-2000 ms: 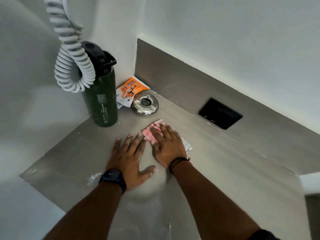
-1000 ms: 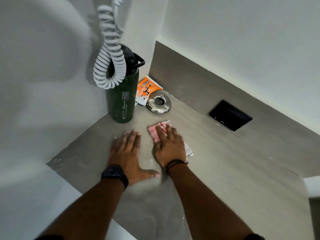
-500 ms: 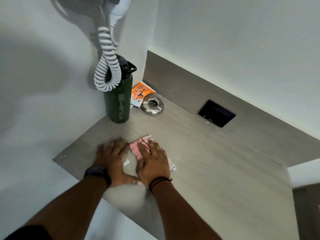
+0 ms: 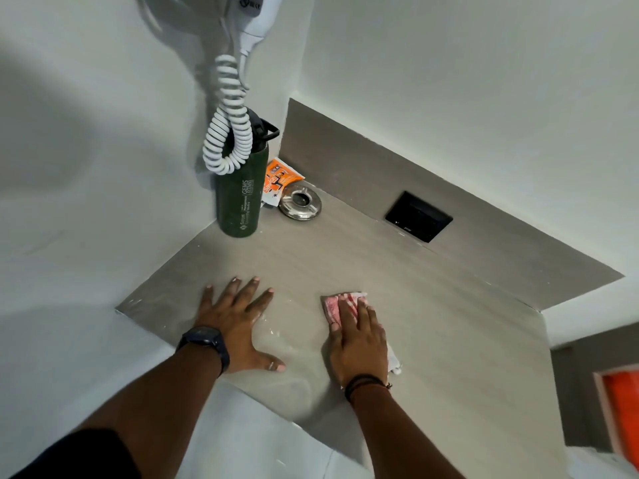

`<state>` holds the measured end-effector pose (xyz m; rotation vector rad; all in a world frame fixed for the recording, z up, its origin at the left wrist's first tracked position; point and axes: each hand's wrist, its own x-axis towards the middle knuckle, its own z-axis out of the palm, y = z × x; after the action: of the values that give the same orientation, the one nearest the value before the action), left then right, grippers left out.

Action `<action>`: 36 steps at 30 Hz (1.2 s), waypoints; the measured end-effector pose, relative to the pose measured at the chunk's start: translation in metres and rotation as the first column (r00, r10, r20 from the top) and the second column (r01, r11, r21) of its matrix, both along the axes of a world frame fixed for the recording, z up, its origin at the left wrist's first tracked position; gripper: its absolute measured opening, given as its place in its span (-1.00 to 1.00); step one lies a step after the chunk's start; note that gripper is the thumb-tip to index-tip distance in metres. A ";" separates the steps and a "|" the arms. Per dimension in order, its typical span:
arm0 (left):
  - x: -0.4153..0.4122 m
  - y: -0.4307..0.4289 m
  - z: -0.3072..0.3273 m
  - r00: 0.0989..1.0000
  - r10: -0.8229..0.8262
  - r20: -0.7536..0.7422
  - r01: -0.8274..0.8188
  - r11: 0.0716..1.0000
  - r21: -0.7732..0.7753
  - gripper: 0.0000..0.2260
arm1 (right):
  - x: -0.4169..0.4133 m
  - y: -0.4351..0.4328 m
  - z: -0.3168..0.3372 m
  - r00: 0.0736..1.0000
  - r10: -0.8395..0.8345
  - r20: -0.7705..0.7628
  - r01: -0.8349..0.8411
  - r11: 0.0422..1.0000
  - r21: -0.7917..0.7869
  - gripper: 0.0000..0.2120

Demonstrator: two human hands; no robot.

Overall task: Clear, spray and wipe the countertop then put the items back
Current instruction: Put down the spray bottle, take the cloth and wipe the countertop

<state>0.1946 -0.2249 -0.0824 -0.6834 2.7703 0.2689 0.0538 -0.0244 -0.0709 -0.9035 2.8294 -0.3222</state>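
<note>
We look down into a corner where two plain white walls (image 4: pixel 466 81) meet at the upper middle of the frame. A grey upstand (image 4: pixel 345 160) runs along the right-hand wall, with a black rectangular plate (image 4: pixel 418 216) set into it right of centre. A white wall-mounted dryer (image 4: pixel 256 15) hangs at the top, its coiled cord (image 4: pixel 228 133) looping below. The light is soft and even. An orange panel (image 4: pixel 622 409) shows at the lower right edge
</note>
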 end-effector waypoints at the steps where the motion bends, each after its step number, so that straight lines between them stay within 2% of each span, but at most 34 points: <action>1: 0.002 0.000 0.000 1.000 -0.009 0.004 0.009 1.000 0.004 0.21 | 0.009 0.000 0.001 1.000 0.006 0.012 -0.007 1.000 0.005 -0.50; 5: 0.012 0.004 0.001 0.999 -0.030 0.025 0.030 1.000 0.002 0.19 | 0.048 -0.010 0.002 0.997 0.053 0.056 -0.053 0.999 0.009 -0.48; 12: 0.022 0.028 0.000 0.999 -0.015 0.047 0.017 0.999 -0.033 0.18 | 0.079 0.005 0.001 0.988 0.152 0.033 -0.151 0.988 -0.028 -0.48; 15: 0.024 0.043 0.001 0.999 0.004 0.054 -0.002 0.999 -0.034 0.19 | 0.076 0.035 -0.001 0.996 0.082 0.044 -0.080 0.996 -0.040 -0.48; 21: 0.018 0.063 -0.002 1.000 -0.029 0.002 0.029 0.997 -0.073 0.24 | 0.053 0.102 0.000 0.986 -0.163 0.020 0.163 0.986 -0.013 -0.49; 27: 0.016 0.057 -0.010 0.997 -0.065 -0.047 0.061 0.995 -0.076 0.20 | 0.004 0.104 0.003 0.948 -0.318 0.002 0.318 0.948 0.013 -0.50; 32: 0.021 0.049 -0.017 0.988 -0.104 -0.114 0.094 0.991 -0.091 0.15 | -0.011 0.081 0.002 0.938 -0.346 -0.006 0.346 0.937 0.038 -0.50; 36: 0.029 0.034 -0.019 0.986 -0.083 -0.145 0.070 0.994 -0.088 0.15 | -0.002 0.044 0.002 0.971 -0.239 0.003 0.238 0.970 0.039 -0.50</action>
<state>0.2238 -0.1913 -0.1011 -0.5968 2.9567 0.1979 0.0521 0.0199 -0.0693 -0.5526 2.9289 -0.2975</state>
